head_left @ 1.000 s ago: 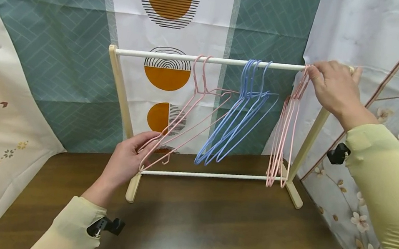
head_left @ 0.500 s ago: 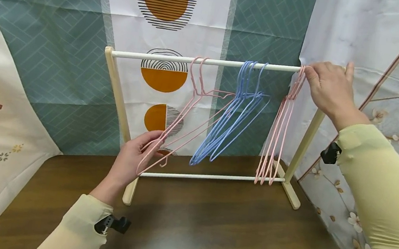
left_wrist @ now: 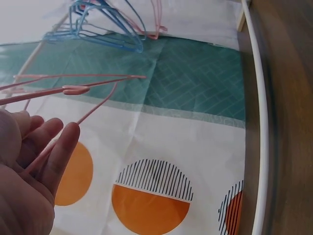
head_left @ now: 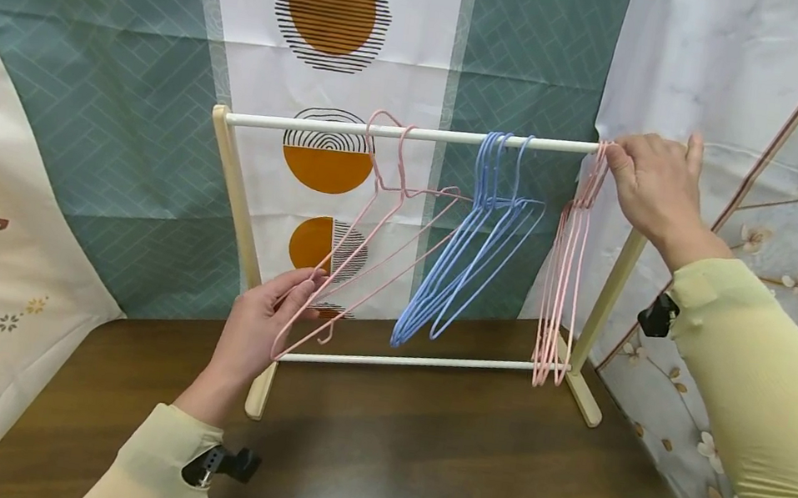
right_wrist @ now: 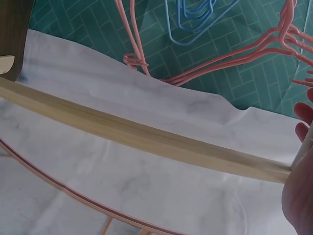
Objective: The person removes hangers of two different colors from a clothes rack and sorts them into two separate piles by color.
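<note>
Pink hanger (head_left: 349,230) at ten o'clock on the rack (head_left: 236,186), pinched by half-curled left hand (head_left: 256,323). Toward three o'clock on white rail (head_left: 444,136): another pink hanger (head_left: 401,161), blue hangers (head_left: 449,257), more pink hangers (head_left: 561,296). Right hand (head_left: 653,186) at two o'clock, curled over rail.
</note>
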Demonstrator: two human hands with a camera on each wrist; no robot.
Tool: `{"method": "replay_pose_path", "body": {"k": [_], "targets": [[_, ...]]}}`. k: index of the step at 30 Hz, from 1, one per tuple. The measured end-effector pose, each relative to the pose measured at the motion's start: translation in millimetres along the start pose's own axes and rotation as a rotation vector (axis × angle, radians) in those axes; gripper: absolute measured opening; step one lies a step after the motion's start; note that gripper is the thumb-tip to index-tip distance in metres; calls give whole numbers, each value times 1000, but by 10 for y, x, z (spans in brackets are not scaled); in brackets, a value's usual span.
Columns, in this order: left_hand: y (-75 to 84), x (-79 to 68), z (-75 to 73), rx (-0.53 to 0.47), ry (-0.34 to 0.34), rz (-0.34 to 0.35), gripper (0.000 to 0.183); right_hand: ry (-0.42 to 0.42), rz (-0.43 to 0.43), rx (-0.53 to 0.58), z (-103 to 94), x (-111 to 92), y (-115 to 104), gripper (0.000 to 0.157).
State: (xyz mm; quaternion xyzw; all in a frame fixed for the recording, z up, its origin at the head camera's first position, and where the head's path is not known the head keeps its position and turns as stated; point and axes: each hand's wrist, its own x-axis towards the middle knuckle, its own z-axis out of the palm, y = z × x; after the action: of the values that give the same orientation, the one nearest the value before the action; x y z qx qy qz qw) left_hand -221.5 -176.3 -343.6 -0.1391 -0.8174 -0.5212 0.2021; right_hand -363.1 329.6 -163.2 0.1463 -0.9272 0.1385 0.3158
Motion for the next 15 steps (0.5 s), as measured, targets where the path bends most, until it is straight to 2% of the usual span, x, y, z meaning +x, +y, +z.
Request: {"method": "replay_pose_path", "body": {"k": [7,15], "targets": [[46,-132,-162,-23,25,11,35,-7,-10,3,8,-21,-2,69],[54,-331,-352,7,108,18,33,10,-21,5,4,-34,-10,70]]}}
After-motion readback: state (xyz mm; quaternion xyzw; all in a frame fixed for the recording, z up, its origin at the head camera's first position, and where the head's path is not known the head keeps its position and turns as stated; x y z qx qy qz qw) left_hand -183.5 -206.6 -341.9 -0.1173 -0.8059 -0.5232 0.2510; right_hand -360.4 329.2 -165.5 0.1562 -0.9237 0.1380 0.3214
